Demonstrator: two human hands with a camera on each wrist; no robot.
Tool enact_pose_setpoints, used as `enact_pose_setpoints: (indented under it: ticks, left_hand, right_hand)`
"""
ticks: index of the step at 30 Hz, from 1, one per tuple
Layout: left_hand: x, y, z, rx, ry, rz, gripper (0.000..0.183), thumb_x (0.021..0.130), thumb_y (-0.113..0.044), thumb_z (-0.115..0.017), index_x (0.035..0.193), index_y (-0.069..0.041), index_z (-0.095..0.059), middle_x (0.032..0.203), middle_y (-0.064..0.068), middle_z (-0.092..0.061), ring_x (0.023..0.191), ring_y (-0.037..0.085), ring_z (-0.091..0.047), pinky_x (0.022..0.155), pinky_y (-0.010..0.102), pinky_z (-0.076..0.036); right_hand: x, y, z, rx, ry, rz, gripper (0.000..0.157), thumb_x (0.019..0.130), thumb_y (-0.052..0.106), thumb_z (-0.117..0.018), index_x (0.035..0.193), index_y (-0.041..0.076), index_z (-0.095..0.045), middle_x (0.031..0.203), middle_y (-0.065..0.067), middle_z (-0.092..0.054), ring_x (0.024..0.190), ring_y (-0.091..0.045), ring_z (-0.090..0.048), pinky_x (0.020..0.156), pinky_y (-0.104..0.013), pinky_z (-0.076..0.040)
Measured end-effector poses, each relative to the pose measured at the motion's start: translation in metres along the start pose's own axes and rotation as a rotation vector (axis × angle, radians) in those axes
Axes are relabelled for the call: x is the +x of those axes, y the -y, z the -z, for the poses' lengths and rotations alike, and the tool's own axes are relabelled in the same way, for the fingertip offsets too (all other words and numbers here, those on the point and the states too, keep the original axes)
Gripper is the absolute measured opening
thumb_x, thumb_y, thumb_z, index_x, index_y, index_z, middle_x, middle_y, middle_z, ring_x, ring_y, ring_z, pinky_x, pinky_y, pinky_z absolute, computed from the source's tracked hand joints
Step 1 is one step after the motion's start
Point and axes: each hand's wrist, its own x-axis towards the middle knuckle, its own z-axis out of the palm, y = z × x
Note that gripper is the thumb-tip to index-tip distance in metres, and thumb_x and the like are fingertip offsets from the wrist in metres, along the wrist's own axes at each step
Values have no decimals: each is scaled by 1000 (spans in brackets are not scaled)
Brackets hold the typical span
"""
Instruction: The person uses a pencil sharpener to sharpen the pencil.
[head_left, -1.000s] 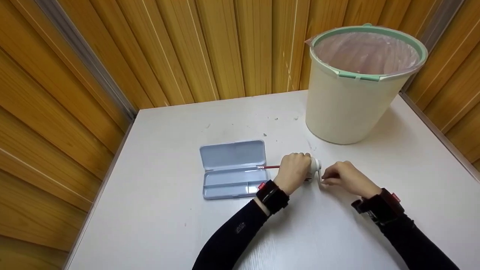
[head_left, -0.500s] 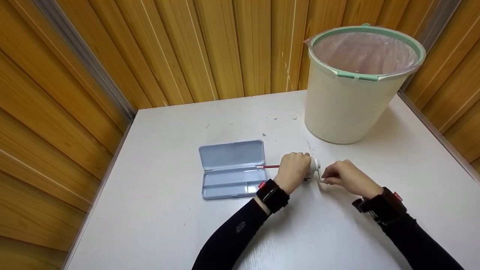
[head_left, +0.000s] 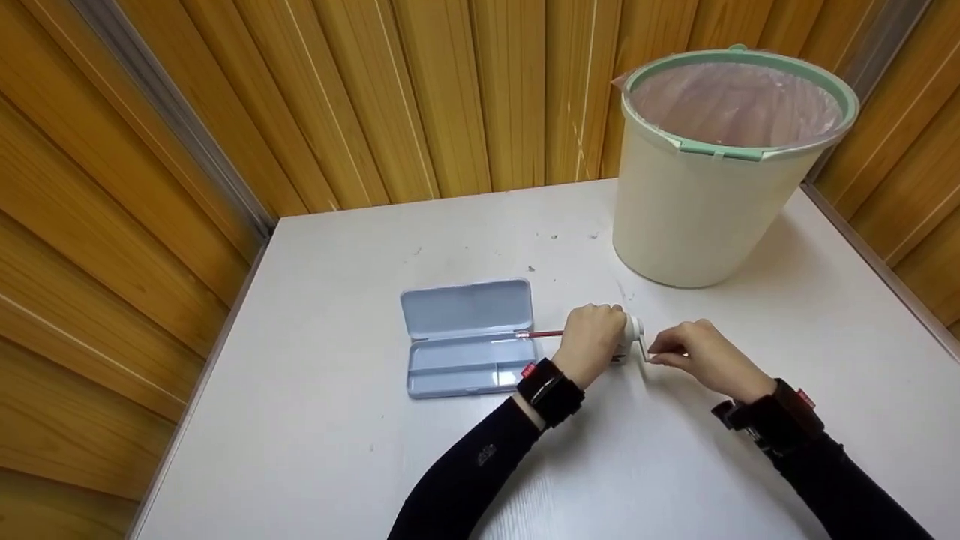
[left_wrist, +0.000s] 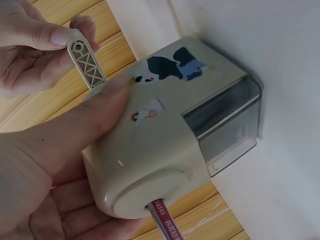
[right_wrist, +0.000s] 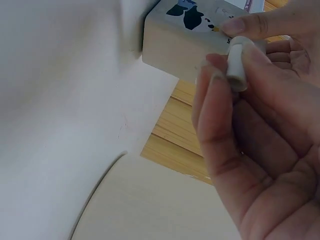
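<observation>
My left hand [head_left: 590, 337] grips a cream crank pencil sharpener [left_wrist: 150, 155] with duck-like pictures on it, standing on the white table. Its smoky see-through shavings drawer [left_wrist: 227, 142] shows in the left wrist view. A red pencil [left_wrist: 167, 222] sticks out of the sharpener's front hole; its sharpened end is hidden inside. On the other side, my right hand [head_left: 709, 360] pinches the small knob [right_wrist: 236, 70] of the crank arm [left_wrist: 89, 65] between thumb and fingers. The pencil's outer end reaches over the edge of an open blue pencil case [head_left: 450, 356].
A tall cream bin [head_left: 686, 210] with a green rim and a plastic liner stands at the table's back right. Small dark crumbs [head_left: 531, 268] lie on the table [head_left: 337, 315] behind the case. Wood-look panels [head_left: 450, 97] border the table.
The crank arm and my right hand have shifted slightly away and to the right. My left hand, the sharpener and the pencil stay in place; the head view has moved a little.
</observation>
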Motion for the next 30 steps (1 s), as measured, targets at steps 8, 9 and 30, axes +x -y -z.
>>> enact_pose_setpoints:
  ticks: [8, 9, 30]
  left_hand:
    - [3, -3, 1, 60, 2, -15, 11, 86, -18, -66, 86, -23, -76, 78, -10, -73, 67, 7, -68, 56, 23, -54]
    - [3, -3, 1, 66, 2, -15, 11, 86, -18, -66, 86, -23, -76, 78, -10, -73, 67, 7, -68, 56, 23, -54]
    - [0, 0, 0, 25, 10, -49, 11, 87, -13, -65, 87, -20, -74, 79, -9, -72, 66, 9, -68, 55, 24, -54]
  right_hand:
    - [-1, 3, 9, 53, -43, -7, 5, 84, 6, -74, 88, 5, -76, 84, -2, -76, 75, -4, -68, 69, -20, -54]
    - [-1, 3, 10, 53, -50, -1, 6, 84, 6, -74, 88, 6, -76, 84, -2, -76, 76, -4, -69, 69, -20, -54]
    - [19, -5, 14, -5, -326, 70, 12, 75, -5, -77, 84, 3, -76, 82, -8, -76, 77, 2, -66, 71, -4, -46]
